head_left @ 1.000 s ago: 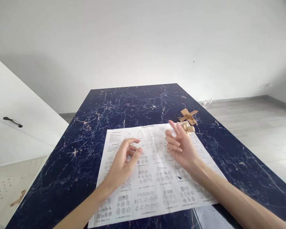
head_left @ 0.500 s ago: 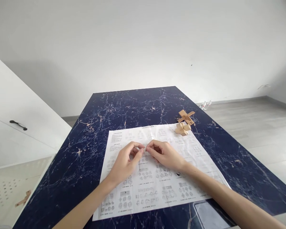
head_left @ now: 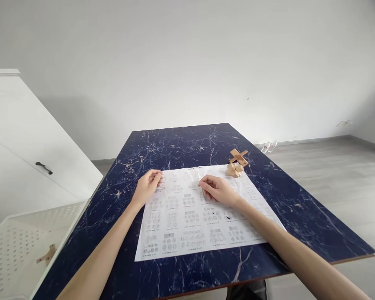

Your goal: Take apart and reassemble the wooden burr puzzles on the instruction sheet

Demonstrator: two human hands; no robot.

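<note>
A large white printed sheet [head_left: 193,221], covered in rows of small diagrams and text, lies on the dark blue table. At its far left corner is my left hand [head_left: 146,186], thumb and fingers pinched together on the paper's edge. My right hand [head_left: 218,189] rests over the upper middle of the sheet with curled fingers, thumb against forefinger; whatever may be between them is hidden. Beyond it, on the sheet's far right corner, stands a pale interlocking wooden block puzzle [head_left: 235,170]. Just behind that lies a cross-shaped wooden puzzle [head_left: 238,157], darker in tone.
The marble-patterned table [head_left: 181,146] reaches toward a white wall. To the left are a white cabinet [head_left: 43,146] with a black handle and a perforated white surface [head_left: 12,250] bearing another wooden piece [head_left: 46,255]. Clear bottles [head_left: 269,146] stand beyond the table's right edge.
My left hand has moved away from my right, out to the sheet's far left corner. My right hand stays over the sheet, fingers still curled. The view has shifted, and the phone-like object is out of sight.
</note>
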